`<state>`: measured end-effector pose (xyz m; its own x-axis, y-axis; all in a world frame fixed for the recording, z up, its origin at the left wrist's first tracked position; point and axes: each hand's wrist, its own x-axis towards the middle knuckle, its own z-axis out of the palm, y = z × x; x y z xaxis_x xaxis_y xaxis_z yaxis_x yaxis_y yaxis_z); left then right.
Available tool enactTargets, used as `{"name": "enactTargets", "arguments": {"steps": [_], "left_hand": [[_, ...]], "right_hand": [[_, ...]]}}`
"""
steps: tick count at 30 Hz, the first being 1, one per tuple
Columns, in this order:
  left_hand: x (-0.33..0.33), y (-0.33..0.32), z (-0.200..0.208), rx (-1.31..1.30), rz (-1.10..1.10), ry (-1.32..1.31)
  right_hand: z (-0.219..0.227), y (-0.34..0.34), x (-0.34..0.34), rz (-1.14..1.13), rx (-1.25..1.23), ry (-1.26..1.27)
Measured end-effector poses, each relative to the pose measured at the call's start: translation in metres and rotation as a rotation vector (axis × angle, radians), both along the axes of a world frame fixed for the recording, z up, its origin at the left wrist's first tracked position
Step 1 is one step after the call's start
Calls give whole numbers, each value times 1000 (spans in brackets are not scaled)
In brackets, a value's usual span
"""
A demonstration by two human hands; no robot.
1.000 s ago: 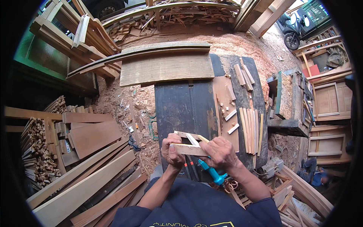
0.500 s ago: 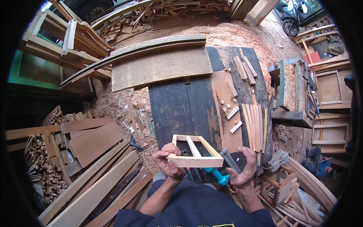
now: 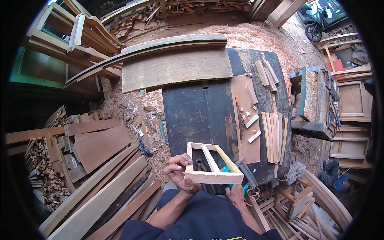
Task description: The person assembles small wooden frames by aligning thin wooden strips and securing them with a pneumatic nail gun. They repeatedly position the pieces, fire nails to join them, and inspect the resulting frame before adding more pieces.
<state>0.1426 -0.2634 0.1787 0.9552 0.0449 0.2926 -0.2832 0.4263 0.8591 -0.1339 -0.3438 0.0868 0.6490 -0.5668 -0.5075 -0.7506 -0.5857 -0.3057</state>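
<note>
My left hand grips the left end of a small wooden frame, fingers and thumb pinching its corner. This pale frame has a slanted side and a bar across its middle, and it is held up above the near edge of the workbench. Behind and below its right end, my right hand is closed round a teal nail gun with a grey metal magazine. The wooden frame partly hides both the nail gun and my right fingers. Dark pincers show through the frame's opening.
Thin wooden strips and small offcuts lie on the right of the dark workbench. A wide board crosses its far side. Long planks lean at left. A wooden stool stands at right; beyond it is another person.
My right hand has gone from open beside the frame to closed round the nail gun, lower and further left. My left hand keeps hold of the wooden frame.
</note>
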Motion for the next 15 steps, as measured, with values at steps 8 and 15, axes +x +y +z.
{"name": "enactTargets", "arguments": {"steps": [8,15], "left_hand": [[-5,-1,0,-14,40,53],[-8,-2,0,-69,41,79]], "right_hand": [[187,-70,51,-515,246,-65],[359,-79,114,-420,460,164]]}}
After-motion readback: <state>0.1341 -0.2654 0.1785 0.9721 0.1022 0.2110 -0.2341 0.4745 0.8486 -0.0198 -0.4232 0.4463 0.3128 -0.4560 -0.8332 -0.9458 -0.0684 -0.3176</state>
